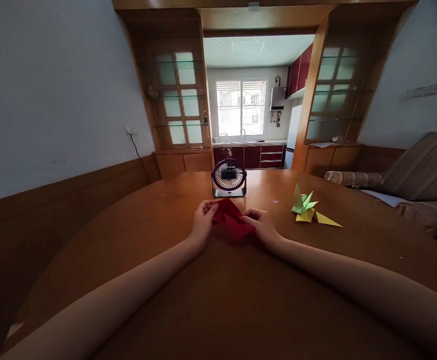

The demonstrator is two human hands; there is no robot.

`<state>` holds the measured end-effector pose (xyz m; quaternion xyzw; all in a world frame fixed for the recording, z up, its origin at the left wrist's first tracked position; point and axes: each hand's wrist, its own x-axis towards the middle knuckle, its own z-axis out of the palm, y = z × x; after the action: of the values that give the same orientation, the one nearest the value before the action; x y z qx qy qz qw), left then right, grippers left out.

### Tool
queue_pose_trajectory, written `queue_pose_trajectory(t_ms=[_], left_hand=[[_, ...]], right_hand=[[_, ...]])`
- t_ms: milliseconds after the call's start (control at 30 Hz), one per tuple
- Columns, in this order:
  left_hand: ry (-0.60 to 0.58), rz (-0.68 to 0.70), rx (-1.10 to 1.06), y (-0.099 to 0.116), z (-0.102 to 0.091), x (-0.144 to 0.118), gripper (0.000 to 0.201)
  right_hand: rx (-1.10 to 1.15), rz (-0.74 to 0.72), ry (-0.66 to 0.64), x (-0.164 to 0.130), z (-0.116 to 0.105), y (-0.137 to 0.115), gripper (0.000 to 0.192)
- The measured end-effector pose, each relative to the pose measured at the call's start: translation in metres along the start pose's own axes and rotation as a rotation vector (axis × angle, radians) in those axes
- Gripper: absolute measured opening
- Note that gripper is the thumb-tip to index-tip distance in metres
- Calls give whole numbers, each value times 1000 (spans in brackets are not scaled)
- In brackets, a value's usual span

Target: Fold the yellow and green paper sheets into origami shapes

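Head view: both forearms extend forward across a wooden table (136, 235), and the two hands meet at a folded red paper (231, 222) lying on the tabletop near its middle. The left hand (202, 220) grips the left edge of the red paper, fingers curled and closed onto it with the thumb on top. The right hand (261, 225) pinches the right edge of the same paper, fingertips bent inward and closed against the sheet. The paper is partly folded, with a raised crease between the two hands. Just beyond the paper stands a small round desk fan (229, 177), upright, its grille facing the person. To the right of the hands, apart from them, lie a green folded paper figure (303, 201) and a yellow folded paper figure (318, 217), touching each other. A sofa (421, 175) stands at the right edge of the room.
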<state>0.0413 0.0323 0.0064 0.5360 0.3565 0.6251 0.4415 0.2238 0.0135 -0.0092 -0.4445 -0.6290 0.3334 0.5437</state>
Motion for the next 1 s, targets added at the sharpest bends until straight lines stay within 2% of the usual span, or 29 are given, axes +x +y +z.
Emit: queue_pose_trajectory(t_ms=[100,167,267,300,400,633,767,867,1000], left_hand=[[-15,-28,21,-5,-7,5,36],[-50,-13,54,-4,-8,3,35],[-146,152,253,5,-6,-2,28],[-175,228,345,9,-6,-3,25],[-240,338,539,21,-5,-3,15],[-247,254,641,39,-14,11,11],[-346,242,693,48,-12,10,17],[-395,155,542,52,-9,10,22],[-378,-76,316,52,-11,15,17]], right_hand=[[-28,-28,34,-1,-1,-2,23],[-146,-118,37,-4,0,-5,17],[-341,-305,3,-10,1,-11,5],[-368,-344,-17,-12,1,-12,6],[-332,-364,-43,-15,2,-16,9],[-265,-374,-4,-16,1,-19,5],[-264,-318,-10,-13,1,-16,8],[-218,-234,12,-9,0,-10,12],[-70,-132,81,-5,-1,-5,20]])
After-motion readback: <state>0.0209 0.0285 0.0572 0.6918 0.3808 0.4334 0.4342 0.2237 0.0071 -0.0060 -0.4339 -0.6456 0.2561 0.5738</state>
